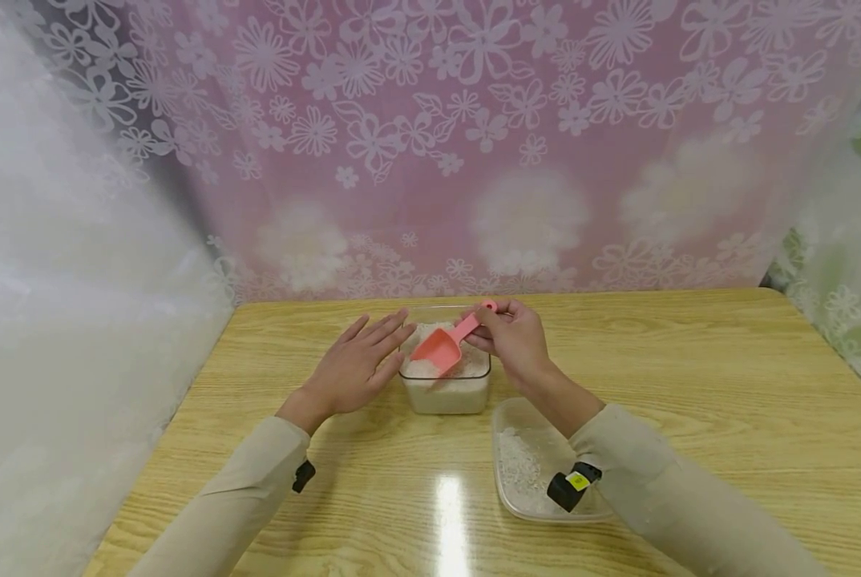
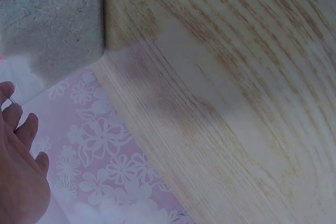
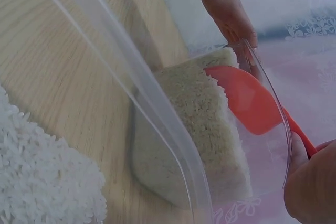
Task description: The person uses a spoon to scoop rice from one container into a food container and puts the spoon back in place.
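A clear container filled with white rice stands at the middle of the table. My right hand grips the handle of a pink scoop, whose bowl tilts down into the rice. In the right wrist view the scoop shows through the clear wall, its front edge in the rice. My left hand lies along the container's left side, fingers straight and fingertips right at the rim. From the left wrist, the hand appears at the lower left corner, beside the rice-filled container.
A shallower clear container with loose rice sits at the near right, under my right forearm. The wooden table ends at the back against a pink flowered curtain. Pale sheeting hangs on the left.
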`<state>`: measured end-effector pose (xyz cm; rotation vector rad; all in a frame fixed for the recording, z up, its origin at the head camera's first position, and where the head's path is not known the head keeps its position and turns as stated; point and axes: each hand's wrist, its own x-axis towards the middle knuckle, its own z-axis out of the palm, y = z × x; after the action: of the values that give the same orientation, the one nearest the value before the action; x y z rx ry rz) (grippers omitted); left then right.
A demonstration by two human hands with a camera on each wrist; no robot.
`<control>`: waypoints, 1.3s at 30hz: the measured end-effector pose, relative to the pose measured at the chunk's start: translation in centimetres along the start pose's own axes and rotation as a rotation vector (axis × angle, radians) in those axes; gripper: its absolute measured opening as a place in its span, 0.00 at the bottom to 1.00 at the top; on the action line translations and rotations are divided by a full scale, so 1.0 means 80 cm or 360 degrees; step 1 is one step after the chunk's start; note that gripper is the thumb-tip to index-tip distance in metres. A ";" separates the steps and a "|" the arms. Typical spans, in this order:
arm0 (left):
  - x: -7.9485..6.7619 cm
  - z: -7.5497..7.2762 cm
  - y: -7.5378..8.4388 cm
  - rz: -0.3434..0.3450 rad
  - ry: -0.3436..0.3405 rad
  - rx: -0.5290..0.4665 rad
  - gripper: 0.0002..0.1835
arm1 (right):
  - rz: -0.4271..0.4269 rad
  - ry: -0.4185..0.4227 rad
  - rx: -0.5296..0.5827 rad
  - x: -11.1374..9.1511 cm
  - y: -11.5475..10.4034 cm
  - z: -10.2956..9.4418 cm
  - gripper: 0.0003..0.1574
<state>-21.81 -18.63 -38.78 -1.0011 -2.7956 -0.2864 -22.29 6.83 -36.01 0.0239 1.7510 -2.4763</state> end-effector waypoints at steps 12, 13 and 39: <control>0.000 0.002 -0.001 0.0017 0.0015 -0.0008 0.28 | 0.0138 0.0032 0.0192 -0.002 -0.005 -0.006 0.08; 0.000 0.002 -0.001 0.0019 0.0014 -0.0010 0.28 | 0.0149 0.0032 0.0208 -0.002 -0.005 -0.007 0.08; 0.001 0.000 -0.002 0.0014 -0.0011 0.0044 0.28 | 0.0374 -0.0005 0.0681 0.005 -0.027 -0.041 0.10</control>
<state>-21.96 -18.72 -38.75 -1.0097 -2.7931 -0.2427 -23.09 10.64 -35.11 0.2443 1.1104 -2.6104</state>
